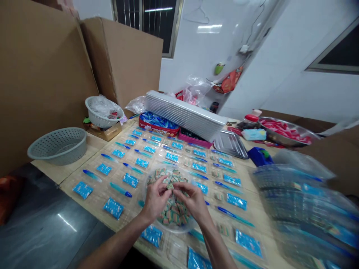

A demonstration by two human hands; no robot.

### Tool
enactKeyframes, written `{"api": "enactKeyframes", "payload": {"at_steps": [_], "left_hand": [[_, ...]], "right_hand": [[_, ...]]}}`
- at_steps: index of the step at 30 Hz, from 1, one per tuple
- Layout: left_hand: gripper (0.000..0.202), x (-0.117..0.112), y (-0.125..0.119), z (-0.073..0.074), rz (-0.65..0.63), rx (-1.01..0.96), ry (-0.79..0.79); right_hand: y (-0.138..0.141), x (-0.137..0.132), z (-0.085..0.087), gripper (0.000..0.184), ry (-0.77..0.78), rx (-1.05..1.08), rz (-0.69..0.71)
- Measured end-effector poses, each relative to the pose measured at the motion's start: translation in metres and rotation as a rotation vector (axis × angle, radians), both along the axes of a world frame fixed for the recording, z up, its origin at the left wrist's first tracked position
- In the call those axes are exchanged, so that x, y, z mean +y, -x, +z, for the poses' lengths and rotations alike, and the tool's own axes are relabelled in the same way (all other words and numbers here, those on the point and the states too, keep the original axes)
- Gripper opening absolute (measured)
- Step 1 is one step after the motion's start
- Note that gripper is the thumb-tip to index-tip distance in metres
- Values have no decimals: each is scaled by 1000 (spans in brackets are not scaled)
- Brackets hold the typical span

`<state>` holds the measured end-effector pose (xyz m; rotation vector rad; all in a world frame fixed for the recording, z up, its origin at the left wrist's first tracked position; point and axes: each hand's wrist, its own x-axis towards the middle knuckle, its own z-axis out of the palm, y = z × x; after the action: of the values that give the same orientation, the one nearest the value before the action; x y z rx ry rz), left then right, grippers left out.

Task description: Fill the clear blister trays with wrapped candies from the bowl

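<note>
A clear round bowl [179, 230] full of small striped eraser-like blocks [175, 217] sits on the table below my hands. My left hand [155, 198] and my right hand [194, 200] meet over it, thumbs and fingers pinched around a small greenish striped block [169, 186]. Around the bowl lie rows of clear plastic trays, each with a blue pen [120, 189] and a blue patterned packet [113, 207]. Several trays on the right also hold striped blocks [223, 228]. My forearms and the bowl cover some of the trays.
Blurred stacks of filled clear trays [305, 201] stand at the right. Behind the rows are a red box of blue pens [159, 125], a long stack of trays [185, 114] and a metal tray [230, 144]. A grey basket [58, 145] sits left; a steel bowl [291, 140] holds pink items.
</note>
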<state>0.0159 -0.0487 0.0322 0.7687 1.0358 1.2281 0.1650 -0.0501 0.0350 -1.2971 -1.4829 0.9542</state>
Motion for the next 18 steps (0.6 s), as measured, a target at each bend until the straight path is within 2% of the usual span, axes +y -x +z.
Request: {"api": "enactKeyframes", "payload": {"at_steps": [3,7,10,12,15,18], "left_hand": [[49,7,-1,-2,-54,31,-46],[54,23,2,-2,-14,-22,2],[56,35,6,-1,26,-43,6],[59,42,11,-1,40,-70,24],[66,50,19,-3,50,-91,72],[63,53,27,-3,33,-86,105]], "right_hand": [[11,4,2,21,-59,-96,-58],[27,14,2,21,-105,-150,-93],[33,32,0,23,-85,-109,-80],[33,54,-2,28,-26,-25,-30],[24,106,-6,33,68,30,38],[15,169,-14,27,102,-195,57]]}}
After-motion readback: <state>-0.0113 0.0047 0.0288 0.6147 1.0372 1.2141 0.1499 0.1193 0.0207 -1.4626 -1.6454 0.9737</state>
